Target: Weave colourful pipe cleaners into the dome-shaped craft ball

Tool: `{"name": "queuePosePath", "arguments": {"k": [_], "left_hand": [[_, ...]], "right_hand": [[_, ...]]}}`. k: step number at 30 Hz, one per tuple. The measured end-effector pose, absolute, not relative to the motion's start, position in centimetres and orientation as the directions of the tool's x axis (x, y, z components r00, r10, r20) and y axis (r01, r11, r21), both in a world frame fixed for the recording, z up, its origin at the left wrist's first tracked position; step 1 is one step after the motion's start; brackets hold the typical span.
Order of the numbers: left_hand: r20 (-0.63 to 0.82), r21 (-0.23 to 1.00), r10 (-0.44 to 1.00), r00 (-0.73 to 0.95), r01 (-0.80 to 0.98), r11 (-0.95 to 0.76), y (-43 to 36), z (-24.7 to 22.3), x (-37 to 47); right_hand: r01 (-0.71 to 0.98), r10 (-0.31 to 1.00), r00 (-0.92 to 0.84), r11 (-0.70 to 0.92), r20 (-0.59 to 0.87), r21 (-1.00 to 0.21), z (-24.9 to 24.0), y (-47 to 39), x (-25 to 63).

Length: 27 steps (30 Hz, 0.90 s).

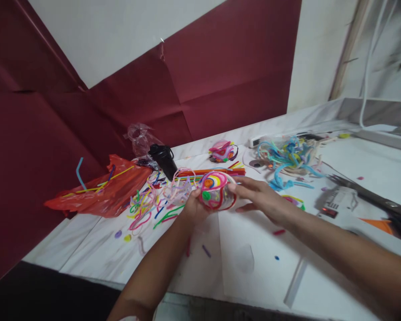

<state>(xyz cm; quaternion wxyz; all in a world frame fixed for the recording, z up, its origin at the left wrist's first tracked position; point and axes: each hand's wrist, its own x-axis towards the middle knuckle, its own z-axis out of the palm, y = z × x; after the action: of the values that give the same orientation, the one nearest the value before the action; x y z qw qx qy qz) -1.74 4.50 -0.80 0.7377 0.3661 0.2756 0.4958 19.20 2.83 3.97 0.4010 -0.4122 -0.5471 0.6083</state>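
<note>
Over the middle of the table is a clear round container [217, 204] with coloured pipe cleaners curled on its surface, among them pink, yellow, orange, green and red. My left hand [198, 207] is closed around its left and lower side. From the right, my right hand [259, 196] reaches its upper right edge, fingertips on the rim and lower fingers stretched apart. A pale strand runs along that edge, partly hidden by the fingers. Behind it stands a similar decorated piece [223, 151].
Loose pipe cleaners [147, 209] lie tangled at left near a red plastic bag [100, 191] and a black bottle [164, 160]. Blue strands [287, 156] pile up at back right. Black scissors [370, 194] and a white device [339, 201] lie at right. The table's front edge is close.
</note>
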Motion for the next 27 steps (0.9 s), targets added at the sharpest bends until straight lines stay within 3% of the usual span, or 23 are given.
{"name": "queuePosePath", "arguments": {"k": [5,11,27], "left_hand": [[-0.178,0.764,0.898,0.404,-0.519,0.385,4.7,-0.2,-1.7],[-0.262,0.782,0.878,0.4,-0.446,0.436,4.5,0.6,-1.5],[-0.22,0.802,0.847,0.483,-0.405,0.439,4.3,1.7,-1.5]], "right_hand": [[0.075,0.907,-0.362,-0.204,-0.217,-0.976,5.1,4.6,19.4],[0.131,0.862,-0.426,-0.24,-0.273,-0.962,5.3,5.6,18.8],[-0.115,0.814,-0.517,-0.373,-0.265,-0.92,2.8,6.8,19.5]]}}
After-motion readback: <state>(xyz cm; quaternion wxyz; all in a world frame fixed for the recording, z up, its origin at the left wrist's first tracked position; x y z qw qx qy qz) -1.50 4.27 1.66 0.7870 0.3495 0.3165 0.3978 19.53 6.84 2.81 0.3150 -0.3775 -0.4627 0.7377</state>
